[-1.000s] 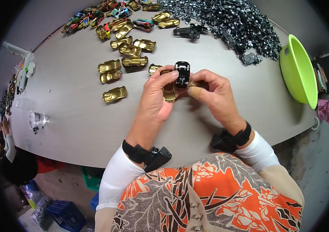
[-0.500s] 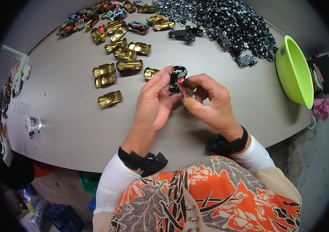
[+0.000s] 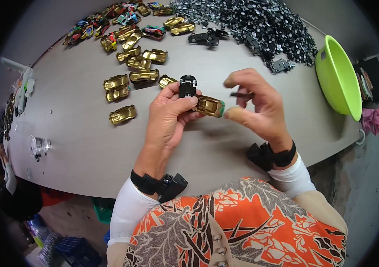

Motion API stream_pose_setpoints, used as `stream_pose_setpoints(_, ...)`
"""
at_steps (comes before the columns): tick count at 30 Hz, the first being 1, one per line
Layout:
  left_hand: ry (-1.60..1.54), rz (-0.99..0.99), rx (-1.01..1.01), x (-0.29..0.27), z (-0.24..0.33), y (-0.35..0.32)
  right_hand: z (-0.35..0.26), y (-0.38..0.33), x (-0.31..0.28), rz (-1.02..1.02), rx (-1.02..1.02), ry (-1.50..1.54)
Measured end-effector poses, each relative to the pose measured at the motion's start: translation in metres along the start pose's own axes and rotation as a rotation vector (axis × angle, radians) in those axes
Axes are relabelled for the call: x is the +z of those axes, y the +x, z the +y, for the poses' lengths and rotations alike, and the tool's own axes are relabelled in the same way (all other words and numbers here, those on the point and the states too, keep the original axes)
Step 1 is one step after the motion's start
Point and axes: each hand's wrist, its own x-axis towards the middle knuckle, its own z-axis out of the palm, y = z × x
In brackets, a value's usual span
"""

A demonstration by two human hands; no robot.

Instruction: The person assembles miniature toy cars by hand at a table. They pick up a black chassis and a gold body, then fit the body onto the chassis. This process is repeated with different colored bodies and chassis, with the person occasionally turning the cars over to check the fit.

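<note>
Over the middle of the table my left hand (image 3: pixel 165 111) is closed on two parts. A black toy car chassis (image 3: pixel 188 85) stands upright between its fingers. Below and to its right, a gold toy car body (image 3: pixel 209 106) with a green end is pinched under the thumb. To the right is my right hand (image 3: pixel 260 104), its thumb and forefinger spread apart near the body's green end. A small dark piece (image 3: pixel 241 95) shows among its curled fingers; its kind is unclear. Several gold car bodies (image 3: pixel 122 114) lie on the table to the left.
A big heap of black chassis (image 3: pixel 260 31) covers the back right. Colourful car bodies (image 3: pixel 85 31) are piled at the back left. A lime green basin (image 3: pixel 338 78) stands on its side at the right edge. A clear plastic cup (image 3: pixel 40 144) lies far left, near another person's arm (image 3: pixel 6 167).
My right hand has drawn away to the right, its thumb and forefinger parting. The car body now sits gold side up in my left hand, which has shifted slightly left with the chassis.
</note>
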Motion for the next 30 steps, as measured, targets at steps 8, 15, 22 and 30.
stream_pose_setpoints(8,-0.099,-0.019,0.025,0.009,-0.014,-0.003,0.016,-0.011,0.035,0.067,-0.259,-0.035)
stream_pose_setpoints(15,-0.097,-0.093,0.122,0.019,-0.019,-0.012,-0.007,-0.011,0.048,0.006,-0.216,0.021)
stream_pose_setpoints(22,-0.034,-0.061,0.168,0.015,-0.024,-0.014,0.005,-0.006,0.044,-0.090,-0.401,-0.347)
stream_pose_setpoints(30,-0.115,-0.019,0.050,0.013,-0.011,-0.009,0.001,-0.009,0.023,0.079,0.324,0.417)
